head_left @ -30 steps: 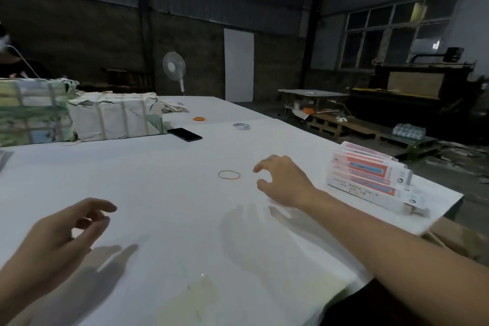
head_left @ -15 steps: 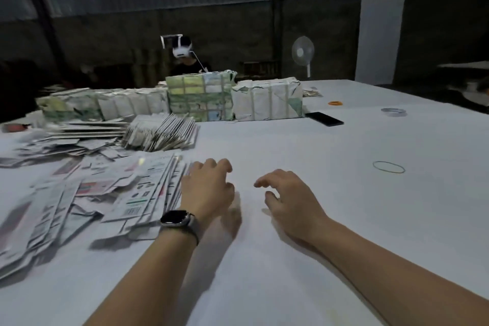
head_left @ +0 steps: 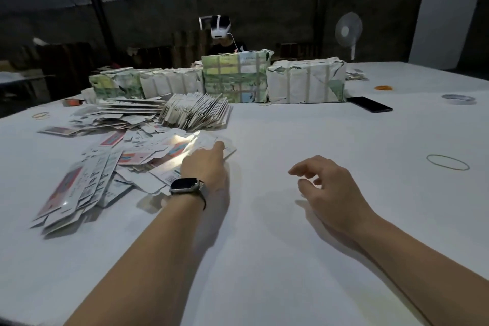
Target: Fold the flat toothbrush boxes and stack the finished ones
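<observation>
A loose pile of flat toothbrush boxes (head_left: pixel 87 182), white with red and blue print, lies spread over the left of the white table (head_left: pixel 277 272). My left hand (head_left: pixel 205 167), with a watch on its wrist, reaches onto the pile's right edge, its fingertips touching the top flat box (head_left: pixel 203 140). Whether they pinch it is hidden by the hand's back. My right hand (head_left: pixel 326 189) hovers just above the bare table to the right, fingers loosely curled and holding nothing. A fanned stack of more flat boxes (head_left: pixel 195 111) lies behind the pile. No folded boxes are in view.
Paper-wrapped bundles (head_left: pixel 304 85) line the table's far side, and a person (head_left: pixel 225 40) sits behind them. A black phone (head_left: pixel 369 104), a tape roll (head_left: pixel 458 99), an orange band heap (head_left: pixel 383 87) and a loose rubber band (head_left: pixel 447 162) lie to the right.
My view swung left from the folded boxes to the flat pile. My left hand moved forward and left onto the pile's edge. My right hand stayed hovering over the table.
</observation>
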Demonstrator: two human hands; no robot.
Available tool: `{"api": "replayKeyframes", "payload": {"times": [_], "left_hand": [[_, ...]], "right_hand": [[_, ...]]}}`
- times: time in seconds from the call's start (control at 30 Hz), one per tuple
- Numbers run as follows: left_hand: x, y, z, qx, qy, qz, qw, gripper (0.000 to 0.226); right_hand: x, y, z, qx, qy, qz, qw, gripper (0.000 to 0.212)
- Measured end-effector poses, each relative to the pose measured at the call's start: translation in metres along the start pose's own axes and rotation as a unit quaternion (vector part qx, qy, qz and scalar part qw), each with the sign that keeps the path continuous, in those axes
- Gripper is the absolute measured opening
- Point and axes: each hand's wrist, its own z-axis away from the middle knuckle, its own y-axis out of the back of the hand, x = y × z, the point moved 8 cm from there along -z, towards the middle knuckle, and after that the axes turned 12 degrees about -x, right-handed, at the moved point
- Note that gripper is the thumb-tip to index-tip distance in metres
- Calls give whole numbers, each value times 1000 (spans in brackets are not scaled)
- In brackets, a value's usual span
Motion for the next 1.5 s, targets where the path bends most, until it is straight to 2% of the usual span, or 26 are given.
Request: {"api": "replayKeyframes", "payload": {"times": [0.13,0.3,0.47,0.57,0.67,0.77,0.87,0.97,1.03,1.1,1.2,1.37,1.47,1.5], "left_hand": [[5,7,3,45,-35,23,998,32],[6,22,10,86,-15,24,996,39],[10,28,17,88,-20,31,995,39],[16,48,28,148,-20,36,988,42],[20,82,46,252,-39,55,965,52],[25,113,70,366,-111,132,915,46],[46,119,87,399,-200,218,868,32],[68,105,86,326,-260,356,836,29],[83,87,78,223,-282,468,807,28],[98,64,70,114,-280,564,769,27],[106,41,64,50,-254,625,737,29],[109,20,60,21,-207,623,754,33],[118,9,61,-41,-194,631,750,34],[124,4,63,-70,-196,640,740,31]], "right_hand": [[0,-1,2,-3,-2,-5,1000,34],[-3,-1,2,-7,-2,-5,1000,33],[-3,-1,2,-8,-7,-7,1000,33],[-4,-1,2,-7,-11,-9,1000,31],[-2,0,2,-3,-19,-12,1000,28],[-1,3,0,19,-18,-56,998,24],[-2,3,-1,38,-10,-110,993,21],[-3,6,-3,55,-11,-166,984,29],[-5,8,-5,55,-12,-222,973,20],[-5,15,-4,72,-14,-269,960,14],[-3,24,2,99,-23,-287,953,20],[2,28,7,118,-33,-344,931,34],[5,26,7,105,-34,-396,911,37],[5,24,6,95,-34,-410,906,36]]}}
